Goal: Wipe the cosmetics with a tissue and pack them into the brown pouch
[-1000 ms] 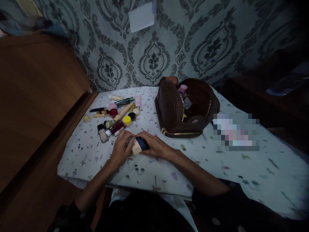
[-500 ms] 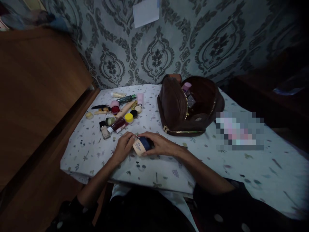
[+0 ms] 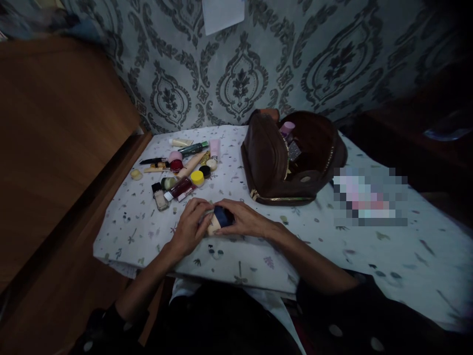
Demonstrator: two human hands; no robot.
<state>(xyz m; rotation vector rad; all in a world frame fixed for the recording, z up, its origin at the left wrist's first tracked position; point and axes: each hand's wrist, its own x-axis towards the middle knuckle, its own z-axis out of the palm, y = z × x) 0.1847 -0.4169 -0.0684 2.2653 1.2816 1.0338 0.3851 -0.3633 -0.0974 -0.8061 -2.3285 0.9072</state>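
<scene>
Nearby, open bag, loose cosmetics; held jar

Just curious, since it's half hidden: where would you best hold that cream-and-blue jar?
Probably around its dark blue end, from the person's right: the jar lies tilted with that end toward the right hand, while the left hand covers much of the other end.

white paper on patterned wallpaper
</scene>
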